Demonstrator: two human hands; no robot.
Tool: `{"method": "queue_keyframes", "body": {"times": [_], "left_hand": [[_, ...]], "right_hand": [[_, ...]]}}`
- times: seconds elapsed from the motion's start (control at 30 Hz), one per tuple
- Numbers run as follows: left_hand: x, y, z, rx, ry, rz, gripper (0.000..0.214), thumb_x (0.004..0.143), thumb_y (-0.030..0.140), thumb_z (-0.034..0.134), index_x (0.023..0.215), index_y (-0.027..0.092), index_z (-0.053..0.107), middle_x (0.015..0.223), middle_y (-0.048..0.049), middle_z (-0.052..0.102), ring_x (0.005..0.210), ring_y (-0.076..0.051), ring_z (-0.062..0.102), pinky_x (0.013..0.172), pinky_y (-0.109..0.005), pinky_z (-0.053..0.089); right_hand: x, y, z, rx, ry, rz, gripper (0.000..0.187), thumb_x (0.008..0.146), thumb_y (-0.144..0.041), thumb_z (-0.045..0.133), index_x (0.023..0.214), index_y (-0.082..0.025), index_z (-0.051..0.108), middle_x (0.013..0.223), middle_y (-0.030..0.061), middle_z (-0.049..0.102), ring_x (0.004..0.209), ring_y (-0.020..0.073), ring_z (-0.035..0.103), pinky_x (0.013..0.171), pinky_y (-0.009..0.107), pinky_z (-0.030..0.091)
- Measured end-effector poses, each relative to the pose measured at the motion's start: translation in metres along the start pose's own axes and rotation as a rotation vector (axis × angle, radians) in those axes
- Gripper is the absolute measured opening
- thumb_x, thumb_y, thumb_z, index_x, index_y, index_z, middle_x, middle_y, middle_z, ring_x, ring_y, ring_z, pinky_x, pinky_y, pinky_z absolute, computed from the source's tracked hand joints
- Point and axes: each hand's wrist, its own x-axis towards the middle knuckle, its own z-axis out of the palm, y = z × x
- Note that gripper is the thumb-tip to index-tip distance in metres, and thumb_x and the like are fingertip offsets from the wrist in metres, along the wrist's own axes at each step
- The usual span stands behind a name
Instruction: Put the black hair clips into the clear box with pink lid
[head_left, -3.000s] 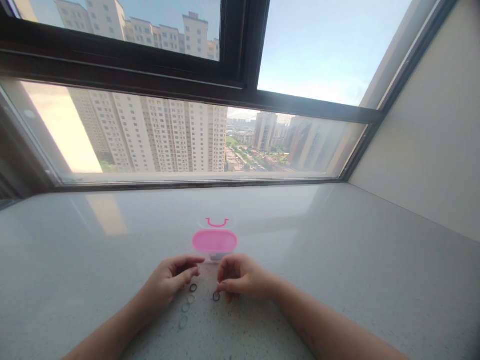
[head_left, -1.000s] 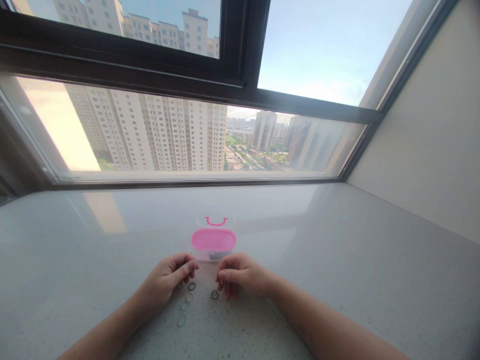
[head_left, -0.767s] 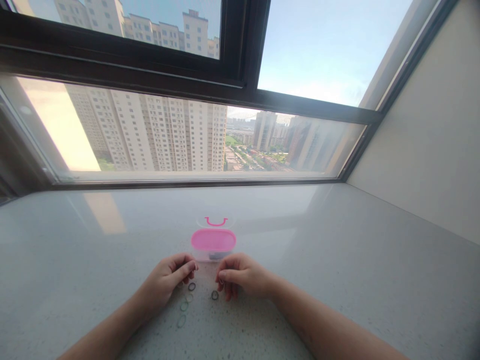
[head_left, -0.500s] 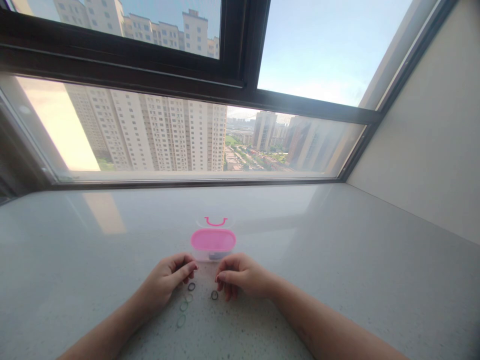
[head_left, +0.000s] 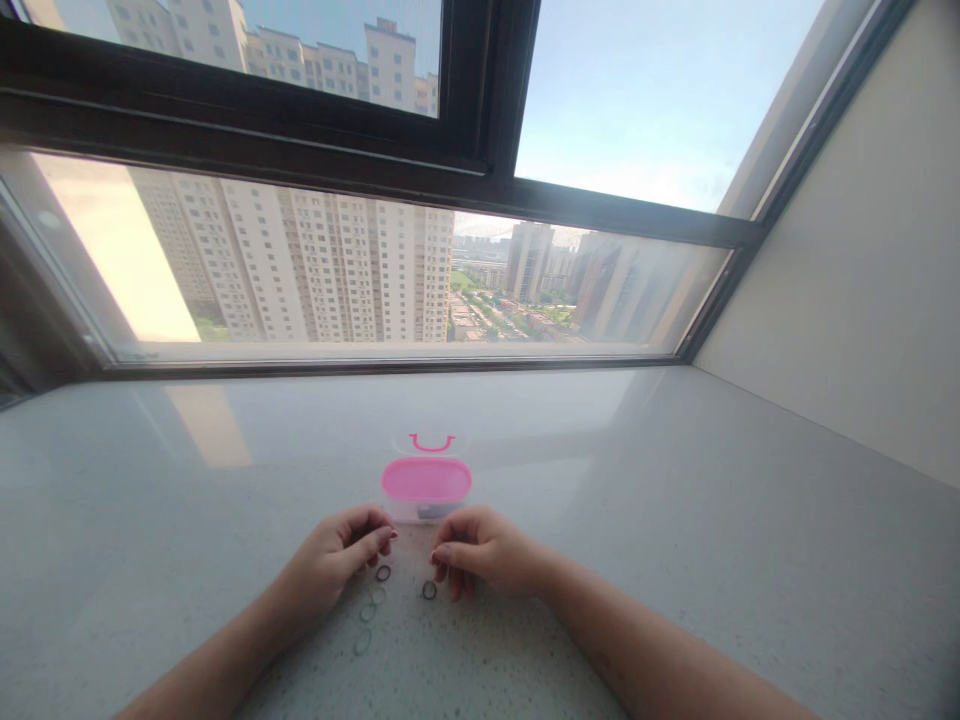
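Observation:
My left hand (head_left: 341, 550) rests on the pale counter, thumb and forefinger pinched together. Whatever sits at those fingertips is too small to name. My right hand (head_left: 484, 550) faces it with thumb and fingers also pressed together; what they hold, if anything, is hidden. Just below the left fingertips lies a dark ring-shaped band (head_left: 383, 573). A column of pale and green bands (head_left: 367, 612) runs from it toward me. Another dark band (head_left: 429, 590) lies beside the right fingers. Behind both hands stands a clear oval box with a pink rim (head_left: 427, 500).
A clear lid with a pink handle (head_left: 432, 443) is behind the box. Something dark (head_left: 435, 512) shows through the box's front. The stone-speckled counter (head_left: 675, 520) reaches a dark window frame (head_left: 375, 370), with a white wall (head_left: 847, 330) on the right.
Both hands stay almost in place, with only a slight shift at the fingertips. The bands and the box have not moved.

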Motion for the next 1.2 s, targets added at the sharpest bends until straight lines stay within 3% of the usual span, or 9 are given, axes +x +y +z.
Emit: {"method": "queue_keyframes", "body": {"times": [1.2], "left_hand": [[0.0001, -0.0050, 0.0005, -0.052, -0.016, -0.014, 0.028, 0.079, 0.040, 0.058, 0.072, 0.014, 0.061, 0.061, 0.0018, 0.054, 0.058, -0.013, 0.046, 0.057, -0.023, 0.034]], "right_hand": [[-0.0018, -0.0052, 0.0019, 0.015, 0.003, -0.019, 0.041, 0.068, -0.051, 0.067, 0.075, -0.012, 0.056, 0.064, 0.0026, 0.062, 0.045, 0.0100, 0.056, 0.040, 0.020, 0.039]]}}
